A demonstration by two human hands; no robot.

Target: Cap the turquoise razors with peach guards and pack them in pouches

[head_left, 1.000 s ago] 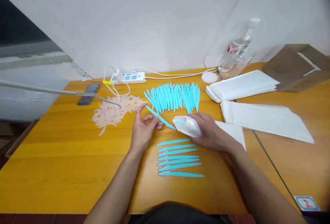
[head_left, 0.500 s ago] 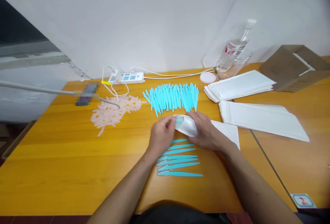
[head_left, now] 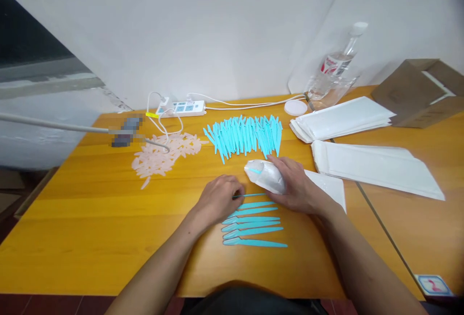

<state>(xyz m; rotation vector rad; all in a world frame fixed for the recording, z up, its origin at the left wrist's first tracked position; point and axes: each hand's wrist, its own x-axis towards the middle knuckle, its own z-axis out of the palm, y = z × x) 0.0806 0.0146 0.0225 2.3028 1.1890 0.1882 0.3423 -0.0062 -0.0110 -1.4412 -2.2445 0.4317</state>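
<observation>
Now left hand (head_left: 219,198) pinches another blue stick (head_left: 255,194), right hand (head_left: 296,185) still clasping the pouch (head_left: 271,178).

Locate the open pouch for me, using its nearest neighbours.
In the head view, the pouch is just right of centre, in the right hand, between the blue pile above and the row of blue sticks below.

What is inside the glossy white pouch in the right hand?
Near the mouth of the glossy white pouch, held in the right hand, part of a slim turquoise plastic-looking strip shows. Anything deeper is covered by the pouch's wall.
</observation>
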